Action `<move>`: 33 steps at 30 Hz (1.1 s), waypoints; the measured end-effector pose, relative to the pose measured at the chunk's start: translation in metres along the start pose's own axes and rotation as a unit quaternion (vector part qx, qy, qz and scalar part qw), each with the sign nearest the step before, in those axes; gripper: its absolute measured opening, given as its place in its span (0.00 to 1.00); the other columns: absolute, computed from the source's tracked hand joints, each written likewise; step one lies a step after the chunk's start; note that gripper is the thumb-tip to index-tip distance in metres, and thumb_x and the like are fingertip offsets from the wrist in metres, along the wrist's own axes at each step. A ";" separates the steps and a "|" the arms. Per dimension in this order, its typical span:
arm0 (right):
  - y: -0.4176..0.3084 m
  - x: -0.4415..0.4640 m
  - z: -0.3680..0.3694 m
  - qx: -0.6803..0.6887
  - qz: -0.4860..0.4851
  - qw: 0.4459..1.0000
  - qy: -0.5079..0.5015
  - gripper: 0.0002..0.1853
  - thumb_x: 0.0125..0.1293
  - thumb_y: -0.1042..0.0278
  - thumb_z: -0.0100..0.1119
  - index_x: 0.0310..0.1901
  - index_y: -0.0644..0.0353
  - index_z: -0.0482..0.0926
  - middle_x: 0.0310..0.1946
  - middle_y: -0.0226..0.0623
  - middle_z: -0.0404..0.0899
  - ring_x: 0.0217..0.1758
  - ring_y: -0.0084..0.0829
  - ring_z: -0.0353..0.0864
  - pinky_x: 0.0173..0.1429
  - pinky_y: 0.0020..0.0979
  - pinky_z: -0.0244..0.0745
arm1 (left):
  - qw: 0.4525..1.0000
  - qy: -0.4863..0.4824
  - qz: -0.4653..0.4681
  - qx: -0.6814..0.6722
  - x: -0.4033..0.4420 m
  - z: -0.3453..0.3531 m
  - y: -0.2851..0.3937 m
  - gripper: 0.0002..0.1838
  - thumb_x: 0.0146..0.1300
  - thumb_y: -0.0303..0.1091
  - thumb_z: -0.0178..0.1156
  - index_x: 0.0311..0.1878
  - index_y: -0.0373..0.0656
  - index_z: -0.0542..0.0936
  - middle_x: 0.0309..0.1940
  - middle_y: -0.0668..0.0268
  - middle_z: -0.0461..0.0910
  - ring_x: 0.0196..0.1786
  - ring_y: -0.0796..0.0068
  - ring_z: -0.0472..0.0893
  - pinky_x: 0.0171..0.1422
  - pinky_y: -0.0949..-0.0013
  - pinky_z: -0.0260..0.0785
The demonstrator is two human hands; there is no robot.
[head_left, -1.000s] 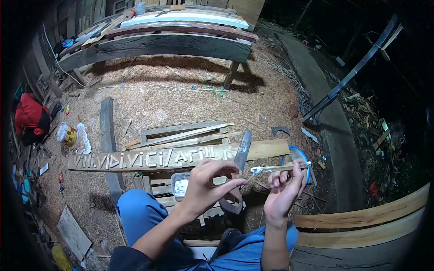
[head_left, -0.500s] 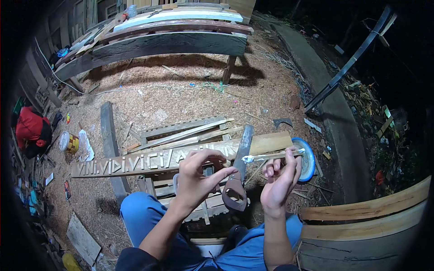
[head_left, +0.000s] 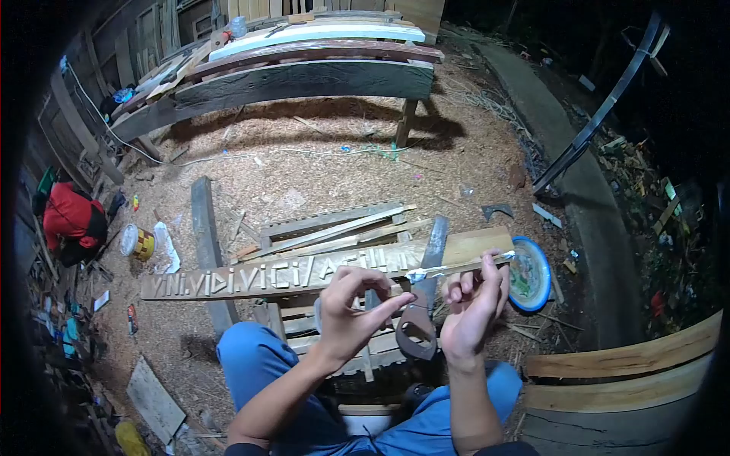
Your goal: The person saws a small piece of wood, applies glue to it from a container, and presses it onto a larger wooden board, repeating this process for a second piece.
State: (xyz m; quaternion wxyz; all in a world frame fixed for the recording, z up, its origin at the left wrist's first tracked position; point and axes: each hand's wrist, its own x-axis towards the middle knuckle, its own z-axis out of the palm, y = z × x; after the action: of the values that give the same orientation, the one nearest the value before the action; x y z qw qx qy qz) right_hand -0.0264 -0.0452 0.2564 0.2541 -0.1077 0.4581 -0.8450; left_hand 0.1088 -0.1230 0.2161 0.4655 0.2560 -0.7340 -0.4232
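Note:
My right hand (head_left: 473,311) grips a thin wooden stick (head_left: 456,267), its left end coated with white paste and more white at the right end. My left hand (head_left: 353,313) is closed in a pinch just left of that pasted end, on what looks like a small wood strip (head_left: 395,289), mostly hidden by the fingers. Behind both hands lies a long board (head_left: 228,280) with raised wooden letters reading "VINI.VIDI.VICI/A…"; my left hand covers part of it. A handsaw (head_left: 430,262) rests across the board between my hands, handle towards me.
A blue-rimmed basin (head_left: 549,275) sits right of the board. Slatted wood (head_left: 334,213) lies under and behind it. A long bench (head_left: 274,82) with planks stands at the back. Planks (head_left: 616,357) lie at right. A paint bucket (head_left: 138,242) and a person in red (head_left: 70,216) are at left.
The whole view has shifted, so the scene sits further right and slightly lower. My left hand has come closer to the pasted end of the stick.

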 end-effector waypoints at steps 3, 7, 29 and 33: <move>0.003 -0.002 0.000 0.004 0.000 1.000 -0.006 0.10 0.75 0.57 0.55 0.49 0.51 0.72 0.24 0.22 0.59 0.25 0.16 0.61 0.30 0.23 0.61 | 0.996 0.005 0.055 0.073 0.004 -0.004 0.001 0.17 0.47 0.27 0.82 0.34 0.43 0.80 0.29 0.69 0.84 0.32 0.76 0.80 0.43 0.71 0.72; -0.005 -0.012 0.000 0.005 0.020 1.000 0.004 0.11 0.74 0.56 0.56 0.48 0.51 0.72 0.23 0.23 0.59 0.24 0.17 0.60 0.30 0.23 0.61 | 0.973 0.022 0.177 0.147 0.008 -0.006 0.005 0.19 0.45 0.33 0.84 0.32 0.48 0.79 0.25 0.72 0.83 0.29 0.72 0.79 0.55 0.63 0.66; 0.000 -0.003 -0.009 0.025 0.025 0.999 -0.019 0.09 0.76 0.60 0.53 0.48 0.54 0.70 0.24 0.22 0.61 0.24 0.15 0.60 0.29 0.22 0.59 | 0.996 -0.013 0.047 0.079 0.006 0.007 0.007 0.17 0.47 0.24 0.79 0.39 0.40 0.83 0.31 0.68 0.86 0.37 0.76 0.78 0.52 0.69 0.67; 0.001 -0.002 -0.008 0.002 0.025 0.999 -0.024 0.08 0.76 0.61 0.52 0.47 0.55 0.70 0.24 0.22 0.60 0.24 0.14 0.59 0.28 0.21 0.58 | 1.000 0.002 -0.014 0.016 0.005 0.006 0.002 0.17 0.49 0.26 0.79 0.42 0.41 0.84 0.31 0.68 0.88 0.34 0.79 0.84 0.58 0.70 0.62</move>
State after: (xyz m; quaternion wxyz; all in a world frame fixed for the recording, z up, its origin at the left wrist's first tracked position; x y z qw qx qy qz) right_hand -0.0276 -0.0391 0.2514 0.2863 -0.1153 0.4525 -0.8366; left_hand 0.1009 -0.1232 0.2187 0.4571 0.2746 -0.7358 -0.4174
